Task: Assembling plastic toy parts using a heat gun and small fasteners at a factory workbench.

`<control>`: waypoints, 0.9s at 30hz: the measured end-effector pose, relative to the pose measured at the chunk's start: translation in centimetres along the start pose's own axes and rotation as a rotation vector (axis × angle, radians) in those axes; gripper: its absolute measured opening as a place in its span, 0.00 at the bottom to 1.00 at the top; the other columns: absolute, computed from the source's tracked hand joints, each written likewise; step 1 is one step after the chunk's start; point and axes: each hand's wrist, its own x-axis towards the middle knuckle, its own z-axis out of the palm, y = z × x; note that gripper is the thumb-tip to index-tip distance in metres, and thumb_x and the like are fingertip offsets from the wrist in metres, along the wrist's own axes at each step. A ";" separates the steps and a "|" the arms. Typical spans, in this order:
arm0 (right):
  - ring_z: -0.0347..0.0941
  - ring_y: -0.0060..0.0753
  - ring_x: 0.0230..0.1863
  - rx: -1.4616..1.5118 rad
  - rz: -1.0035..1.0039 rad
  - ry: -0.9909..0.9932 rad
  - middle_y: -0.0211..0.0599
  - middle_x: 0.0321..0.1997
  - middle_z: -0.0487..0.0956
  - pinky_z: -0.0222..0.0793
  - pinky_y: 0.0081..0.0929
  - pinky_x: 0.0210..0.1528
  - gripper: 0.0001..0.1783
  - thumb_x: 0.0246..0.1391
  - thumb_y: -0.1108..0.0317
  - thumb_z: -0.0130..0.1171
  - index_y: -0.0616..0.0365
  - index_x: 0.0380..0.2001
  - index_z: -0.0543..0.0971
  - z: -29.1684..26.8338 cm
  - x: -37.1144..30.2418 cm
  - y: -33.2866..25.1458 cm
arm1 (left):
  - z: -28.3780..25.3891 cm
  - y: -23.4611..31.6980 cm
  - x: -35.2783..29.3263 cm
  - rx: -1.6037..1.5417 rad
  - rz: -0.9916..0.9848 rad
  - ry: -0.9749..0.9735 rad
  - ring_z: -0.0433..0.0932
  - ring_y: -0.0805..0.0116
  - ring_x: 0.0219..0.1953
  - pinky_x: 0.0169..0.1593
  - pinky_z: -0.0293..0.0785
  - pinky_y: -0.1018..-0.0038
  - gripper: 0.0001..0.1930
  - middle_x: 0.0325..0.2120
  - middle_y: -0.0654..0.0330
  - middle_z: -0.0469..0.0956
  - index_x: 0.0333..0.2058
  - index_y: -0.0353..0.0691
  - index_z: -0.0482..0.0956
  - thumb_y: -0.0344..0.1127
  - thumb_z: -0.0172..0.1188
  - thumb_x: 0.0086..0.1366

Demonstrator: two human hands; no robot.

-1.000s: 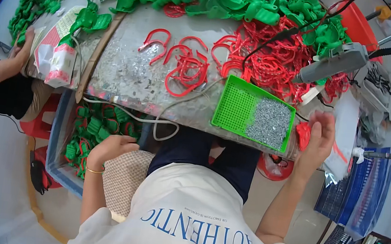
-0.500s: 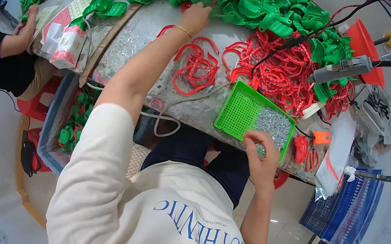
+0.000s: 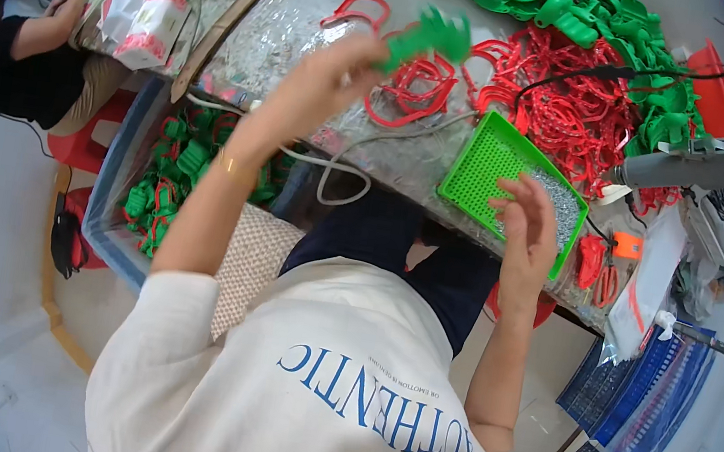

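Observation:
My left hand [image 3: 317, 86] is closed on a curved green plastic piece [image 3: 430, 39], blurred by motion, above the table. Below it lie a few red plastic straps [image 3: 408, 108]. My right hand [image 3: 529, 236] hovers over the right part of a bright green mesh tray [image 3: 486, 165], fingers loosely bent and apart, with nothing visible in them. Small silvery metal pieces [image 3: 559, 203] fill that end of the tray. Beyond it spreads a tangled heap of red straps [image 3: 565, 97], beside a large pile of green plastic pieces [image 3: 542, 2].
A grey hand tool [image 3: 685, 168] on a cable hangs at the right, near a red funnel-like container [image 3: 717, 86]. Red-handled scissors [image 3: 606, 283] lie at the edge. A blue bin [image 3: 109, 214] holds red-and-green pieces. Another person's arm [image 3: 52, 25] rests at the far left.
My left hand has drawn back from the green pile toward me, bringing a green plastic piece. My right hand has risen slightly over the tray and its fingers have loosened. The view has shifted.

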 end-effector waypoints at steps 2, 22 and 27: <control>0.75 0.27 0.45 0.078 -0.004 0.038 0.37 0.46 0.78 0.70 0.25 0.50 0.19 0.62 0.70 0.53 0.60 0.56 0.71 0.7 1.2 -0.5 | 1.3 3.2 -4.1 -0.077 0.068 -0.137 0.76 0.60 0.48 0.51 0.72 0.68 0.12 0.47 0.55 0.77 0.40 0.36 0.74 0.23 0.62 0.57; 0.71 0.31 0.54 -0.241 -0.129 -0.220 0.38 0.53 0.76 0.64 0.27 0.57 0.19 0.62 0.66 0.55 0.59 0.55 0.74 6.5 4.9 0.0 | 8.2 2.9 -10.5 -1.898 -0.529 0.257 0.68 0.55 0.61 0.61 0.65 0.49 0.33 0.59 0.54 0.68 0.63 0.44 0.62 0.62 0.39 0.70; 0.74 0.42 0.52 -0.942 -0.708 -0.064 0.43 0.51 0.76 0.67 0.34 0.55 0.20 0.57 0.65 0.59 0.58 0.52 0.76 6.3 14.7 5.6 | 10.2 3.8 -10.8 -2.046 -0.701 0.186 0.65 0.50 0.63 0.64 0.60 0.50 0.35 0.61 0.48 0.66 0.64 0.42 0.61 0.63 0.38 0.70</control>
